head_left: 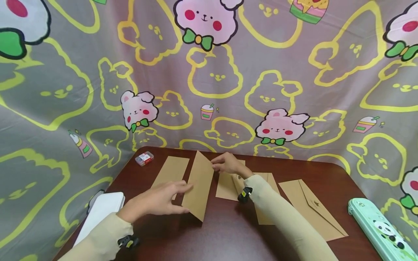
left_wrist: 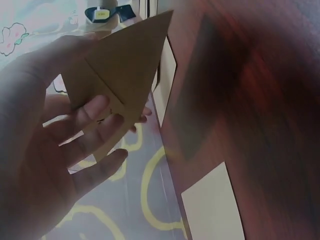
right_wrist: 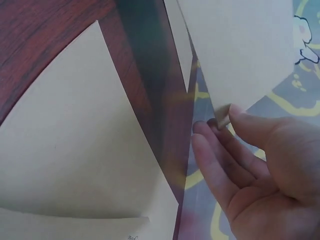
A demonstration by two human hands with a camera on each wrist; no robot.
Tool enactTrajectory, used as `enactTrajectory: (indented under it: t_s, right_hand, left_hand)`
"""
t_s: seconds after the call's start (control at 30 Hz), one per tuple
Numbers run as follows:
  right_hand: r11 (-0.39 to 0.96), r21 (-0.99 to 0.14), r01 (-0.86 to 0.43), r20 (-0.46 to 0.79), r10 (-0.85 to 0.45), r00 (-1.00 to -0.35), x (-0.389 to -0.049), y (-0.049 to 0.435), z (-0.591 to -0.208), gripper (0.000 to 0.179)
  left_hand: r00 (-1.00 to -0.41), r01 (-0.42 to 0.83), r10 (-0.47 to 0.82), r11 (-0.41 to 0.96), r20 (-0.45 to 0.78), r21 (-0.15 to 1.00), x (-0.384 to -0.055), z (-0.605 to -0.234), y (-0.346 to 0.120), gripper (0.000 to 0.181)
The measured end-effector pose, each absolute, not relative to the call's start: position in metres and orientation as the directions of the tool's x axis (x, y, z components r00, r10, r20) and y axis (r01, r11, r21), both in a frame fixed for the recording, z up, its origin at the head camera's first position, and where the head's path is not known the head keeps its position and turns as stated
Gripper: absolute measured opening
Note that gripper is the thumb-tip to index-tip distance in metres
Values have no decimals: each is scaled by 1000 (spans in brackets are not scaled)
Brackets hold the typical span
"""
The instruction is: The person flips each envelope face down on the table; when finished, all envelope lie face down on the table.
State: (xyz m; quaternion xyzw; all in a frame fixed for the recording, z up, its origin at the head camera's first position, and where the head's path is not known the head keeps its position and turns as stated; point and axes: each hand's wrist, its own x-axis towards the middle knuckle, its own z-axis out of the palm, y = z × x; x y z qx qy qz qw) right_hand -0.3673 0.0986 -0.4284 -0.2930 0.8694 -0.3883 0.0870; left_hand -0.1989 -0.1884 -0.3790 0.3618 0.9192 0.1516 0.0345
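A brown paper envelope (head_left: pixel 200 188) stands tilted above the dark wooden table, between both hands. At its far right corner, my right hand (head_left: pixel 230 163) pinches the paper between thumb and fingers, as the right wrist view shows on the envelope corner (right_wrist: pixel 245 55). My left hand (head_left: pixel 156 198) is at its left side with spread, loosely bent fingers. In the left wrist view these fingers (left_wrist: pixel 92 137) overlap the envelope's flap side (left_wrist: pixel 125 55), and the thumb lies along its edge. Another envelope (head_left: pixel 171 167) lies flat just to the left.
Several more brown envelopes lie on the right, one with its flap side up (head_left: pixel 310 208). A small clear box (head_left: pixel 144 158) with a red-white label sits back left, a white case (head_left: pixel 102 210) front left. A mint panda pencil case (head_left: pixel 380 228) is far right; a patterned curtain (head_left: pixel 215 108) hangs behind.
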Motion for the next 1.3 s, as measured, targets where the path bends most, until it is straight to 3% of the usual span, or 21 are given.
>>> enactTrajectory:
  t_s: [0.27,0.5,0.77,1.07,1.17,1.3]
  right_hand:
    - [497,-758,-423,131,-520,-844,-370,102,-431,21]
    - [504,-746,-435,135,-526,-840,-373,106,-427,20]
    - [550,-675,-492,156,-545,-824,-375,103,-423,27]
    - [627,-482,-612,120,-644,-755,-381,89,-421,38]
    - [648,-397,-650,103,-672,-733,-387,87,-425,31]
    - [671,-338,-660,45,-688,-724,-395,79,-432,23]
  left_hand:
    - [-782,592,623,732,20,337,-200,-385,-193,87]
    - [-807,576,588,764,53,290,-202,-398,-190,92]
    - [-816,560,576,771,42,304,-212,-410,-189,94]
    - [-846,486,532,792,-27,369,-236,-421,-189,96]
    - [-846,478,532,791,-44,383,-248,-424,-184,88]
    - [-841,464,532,800,-94,380,-261,-428,-181,52]
